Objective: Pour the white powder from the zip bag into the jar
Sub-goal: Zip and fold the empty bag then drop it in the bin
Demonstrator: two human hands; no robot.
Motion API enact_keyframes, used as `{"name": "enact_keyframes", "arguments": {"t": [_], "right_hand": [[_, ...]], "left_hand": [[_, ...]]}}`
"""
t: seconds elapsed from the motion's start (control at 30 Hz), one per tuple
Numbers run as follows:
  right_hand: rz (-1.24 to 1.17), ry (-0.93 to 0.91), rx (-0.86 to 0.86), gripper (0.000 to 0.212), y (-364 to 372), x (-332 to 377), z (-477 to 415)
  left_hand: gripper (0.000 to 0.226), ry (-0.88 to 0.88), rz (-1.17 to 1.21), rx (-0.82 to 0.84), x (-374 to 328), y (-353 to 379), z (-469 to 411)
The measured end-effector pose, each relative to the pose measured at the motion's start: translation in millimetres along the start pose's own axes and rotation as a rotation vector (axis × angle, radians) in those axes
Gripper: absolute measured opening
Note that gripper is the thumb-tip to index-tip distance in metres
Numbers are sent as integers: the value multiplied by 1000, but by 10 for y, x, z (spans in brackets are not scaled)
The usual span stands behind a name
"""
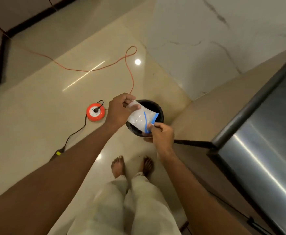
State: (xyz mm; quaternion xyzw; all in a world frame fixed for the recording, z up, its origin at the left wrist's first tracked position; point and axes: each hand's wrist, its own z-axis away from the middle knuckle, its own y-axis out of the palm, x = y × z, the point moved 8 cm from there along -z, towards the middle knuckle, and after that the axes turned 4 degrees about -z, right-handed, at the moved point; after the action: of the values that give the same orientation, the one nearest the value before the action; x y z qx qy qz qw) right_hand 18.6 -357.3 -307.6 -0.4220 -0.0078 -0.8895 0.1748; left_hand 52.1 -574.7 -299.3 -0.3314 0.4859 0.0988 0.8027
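Note:
A small clear zip bag (pixel 139 117) with a blue zip strip and white powder inside hangs between both hands, above a black round bin (pixel 157 106) on the floor. My left hand (pixel 120 109) pinches the bag's far upper corner. My right hand (pixel 162 134) pinches the near corner at the blue zip end. The bag lies roughly flat and tilted. No jar shows anywhere in the view.
An orange round extension reel (pixel 95 112) with a black plug lies on the glossy tile floor to the left, its orange cable (pixel 130 72) looping away. A steel-fronted appliance (pixel 266 141) stands at the right. My bare feet (pixel 132 166) are just behind the bin.

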Motion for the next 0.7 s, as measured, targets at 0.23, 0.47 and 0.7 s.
{"name": "enact_keyframes", "arguments": {"t": [0.23, 0.47, 0.7], "right_hand": [[-239, 305, -125, 15, 255, -1341, -1394], [-272, 375, -220, 20, 262, -2418, -2637], [-214, 448, -163, 38, 563, -3022, -3329]], "left_hand": [[42, -143, -108, 164, 1483, 993, -907], [58, -210, -288, 275, 2718, 1899, -1411], [27, -319, -246, 328, 3296, 2248, -1516]]}}
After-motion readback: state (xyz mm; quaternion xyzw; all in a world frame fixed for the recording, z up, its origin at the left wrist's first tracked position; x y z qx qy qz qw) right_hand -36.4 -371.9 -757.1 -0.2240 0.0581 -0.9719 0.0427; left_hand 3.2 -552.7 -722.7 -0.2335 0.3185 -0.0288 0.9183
